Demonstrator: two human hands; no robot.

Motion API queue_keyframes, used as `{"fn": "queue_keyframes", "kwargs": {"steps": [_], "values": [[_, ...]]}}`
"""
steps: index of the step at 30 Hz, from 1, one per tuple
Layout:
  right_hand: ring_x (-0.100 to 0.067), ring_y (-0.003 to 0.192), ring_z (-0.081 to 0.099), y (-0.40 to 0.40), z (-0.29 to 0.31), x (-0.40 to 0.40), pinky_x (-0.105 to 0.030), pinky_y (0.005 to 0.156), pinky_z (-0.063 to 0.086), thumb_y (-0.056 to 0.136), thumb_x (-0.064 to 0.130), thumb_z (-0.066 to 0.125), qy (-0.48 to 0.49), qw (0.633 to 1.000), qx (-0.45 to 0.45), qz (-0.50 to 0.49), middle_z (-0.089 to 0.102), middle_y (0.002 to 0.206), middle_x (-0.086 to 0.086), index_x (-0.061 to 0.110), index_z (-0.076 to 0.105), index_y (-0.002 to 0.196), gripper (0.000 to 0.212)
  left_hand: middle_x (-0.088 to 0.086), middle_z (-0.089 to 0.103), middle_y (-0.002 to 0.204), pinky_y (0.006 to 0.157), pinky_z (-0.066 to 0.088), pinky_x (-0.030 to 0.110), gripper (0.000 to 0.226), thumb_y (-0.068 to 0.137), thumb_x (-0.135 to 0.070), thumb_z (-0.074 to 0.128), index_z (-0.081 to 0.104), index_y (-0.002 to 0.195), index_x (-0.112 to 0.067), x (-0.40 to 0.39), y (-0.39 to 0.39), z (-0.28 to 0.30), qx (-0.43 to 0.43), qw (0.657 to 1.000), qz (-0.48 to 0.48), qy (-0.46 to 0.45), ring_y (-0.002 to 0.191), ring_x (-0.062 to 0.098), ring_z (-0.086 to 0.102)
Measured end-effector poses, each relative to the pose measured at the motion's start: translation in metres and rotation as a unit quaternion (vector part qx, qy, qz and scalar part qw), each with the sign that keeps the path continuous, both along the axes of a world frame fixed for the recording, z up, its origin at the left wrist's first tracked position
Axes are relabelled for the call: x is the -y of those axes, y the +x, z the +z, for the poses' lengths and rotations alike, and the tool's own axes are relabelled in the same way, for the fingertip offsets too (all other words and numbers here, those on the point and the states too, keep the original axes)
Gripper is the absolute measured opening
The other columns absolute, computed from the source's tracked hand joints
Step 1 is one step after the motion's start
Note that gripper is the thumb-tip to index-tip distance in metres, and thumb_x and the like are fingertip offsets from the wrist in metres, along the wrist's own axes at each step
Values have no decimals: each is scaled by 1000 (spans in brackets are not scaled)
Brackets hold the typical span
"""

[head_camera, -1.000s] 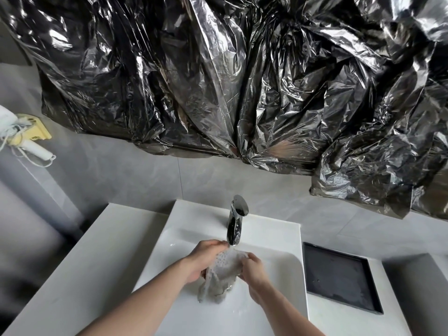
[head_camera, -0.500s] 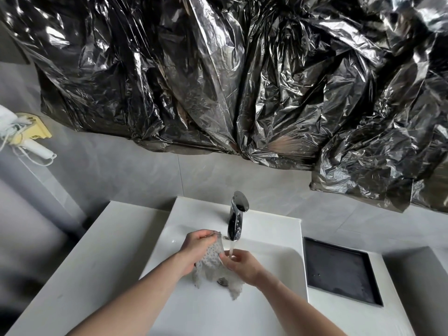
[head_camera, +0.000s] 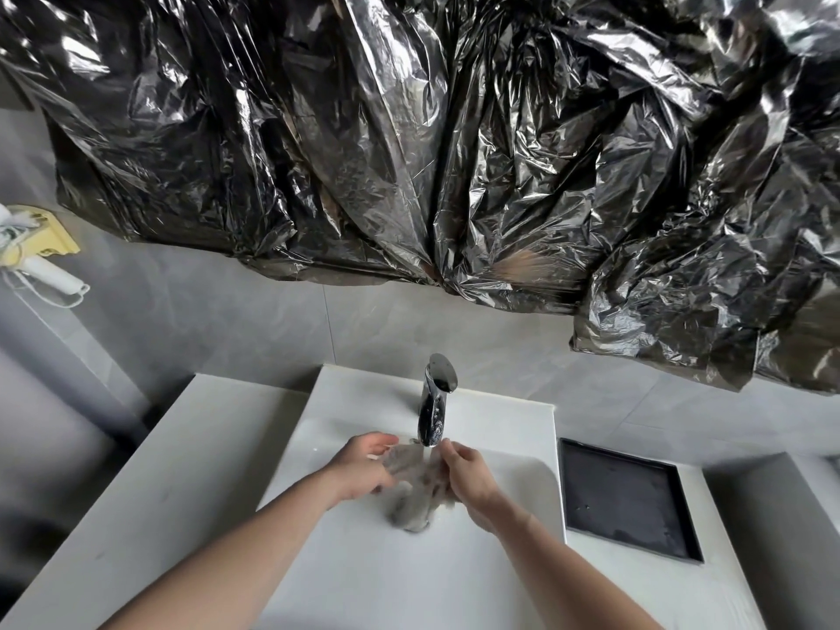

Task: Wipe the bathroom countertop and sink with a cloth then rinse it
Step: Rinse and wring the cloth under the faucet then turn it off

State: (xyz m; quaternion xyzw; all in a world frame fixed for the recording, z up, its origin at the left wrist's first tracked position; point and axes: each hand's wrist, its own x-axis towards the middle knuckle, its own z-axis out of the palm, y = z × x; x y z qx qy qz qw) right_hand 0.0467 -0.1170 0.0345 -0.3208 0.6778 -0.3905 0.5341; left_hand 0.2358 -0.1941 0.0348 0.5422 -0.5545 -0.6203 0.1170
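Cloth [head_camera: 411,486] hangs over the sink [head_camera: 363,575] under the faucet [head_camera: 434,404], bunched btwn my hands. Looks soaked, so prob limp, heavy-ish, slippery. Left hand [head_camera: 359,468] and right hand [head_camera: 468,479] both curl round its top edges. Best grip: thick wad, not the dangling tail.

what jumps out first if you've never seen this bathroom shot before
The crinkled black plastic sheeting draped across the wall above the sink fills the upper half of the view. Below it, the left hand and right hand hold a grey cloth under the chrome faucet over the white sink. A black tray sits on the counter to the right.
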Motion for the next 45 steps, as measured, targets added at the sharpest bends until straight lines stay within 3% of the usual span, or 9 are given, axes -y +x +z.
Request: {"fn": "queue_keyframes", "kwargs": {"steps": [3,8,15,21,24,29,36,42,45], "values": [[-29,65,57,-4,-1,-4,-29,48,39,111,35,38,6,999,29,-29,60,76,-17,12,60,90,39,5,63,119,73,59,29,66,73,-5,84,57,132,-16,-10,-11,-5,45,997,-65,24,88,17,68],[-22,79,72,-14,0,-11,-43,80,59,109,32,47,-10,995,76,-65,73,82,-7,9,65,94,33,-6,63,65,64,43,23,14,69,-27,73,65,77,-19,-20,-31,1,71,993,-97,7,58,10,55],[-37,72,67,-31,14,-20,-41,64,54,90,-3,48,-38,990,127,-49,73,89,-24,9,73,93,28,13,65,81,50,45,13,15,97,-4,59,64,87,-13,-18,-48,11,-33,998,-18,44,55,7,65],[-18,53,57,-35,5,-18,-33,54,44,72,-7,52,6,999,-49,14,64,69,-8,-1,60,105,35,11,60,66,55,48,26,8,89,-1,57,61,90,-9,-10,-47,8,-66,993,85,41,48,20,58],[-11,57,58,-35,-13,-16,-33,58,53,57,19,72,43,990,-119,57,67,70,2,17,68,98,41,13,66,72,50,44,23,10,95,-9,63,72,97,-6,-7,-42,3,-80,986,133,60,54,23,56],[-9,57,38,-23,-8,-12,-24,51,33,74,34,76,76,960,-210,169,45,62,11,21,52,68,28,2,78,92,61,42,23,12,95,-14,70,79,101,-13,-5,-29,-5,-102,977,176,61,81,17,67],[-22,62,65,8,3,-2,-32,60,51,99,12,44,32,997,-11,71,67,75,-7,8,60,101,16,7,80,104,86,55,31,28,89,2,66,77,108,-16,6,-13,-5,-121,978,167,28,108,28,72],[-9,71,68,21,8,7,-22,62,55,102,6,45,20,999,-9,44,69,84,0,17,60,92,22,-2,72,120,73,60,32,73,69,-6,82,59,134,-27,11,4,-4,-42,994,96,-22,109,20,70],[-5,51,62,19,16,7,-20,46,49,106,17,49,24,996,-46,66,66,78,-3,17,58,89,19,-1,66,125,78,59,29,97,62,-13,82,42,149,-25,13,14,-10,24,998,36,-43,106,17,69]]}}
